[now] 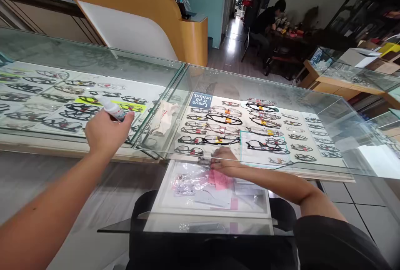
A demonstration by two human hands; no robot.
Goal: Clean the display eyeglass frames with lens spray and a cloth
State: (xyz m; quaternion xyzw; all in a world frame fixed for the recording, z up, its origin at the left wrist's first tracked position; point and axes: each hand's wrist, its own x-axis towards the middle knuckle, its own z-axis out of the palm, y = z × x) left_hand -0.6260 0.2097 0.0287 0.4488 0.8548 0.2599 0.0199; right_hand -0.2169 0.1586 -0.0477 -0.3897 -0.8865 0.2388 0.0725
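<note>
Leftmost, the bare left forearm is slanting up from the lower corner, and the left hand (108, 131) is hanging over the left glass display case (150, 62), where rows of eyeglasses (79, 111) are lying. Its fingers are curling firmly around a white squeeze bottle (113, 109), the thumb pressing along its right side; the bottle is sitting inside the fist, its nozzle tilting up and leftward. Further right, a pale cloth pouch (163, 118) is resting inside the glass beside the seam between the cases. Below, a white drawer (160, 203) is standing open, and a clear plastic bag (189, 183) is lying in it, just left of the right hand (225, 161). That hand is dipping to the drawer's far end, its arm bending at the elbow and its forearm running leftward. The fingers are bunching near a pink paper slip (222, 180), which is lying directly beneath them; whether they are pinching anything, I cannot tell. At far right, a seated person (265, 22) is leaning over a cluttered table.
</note>
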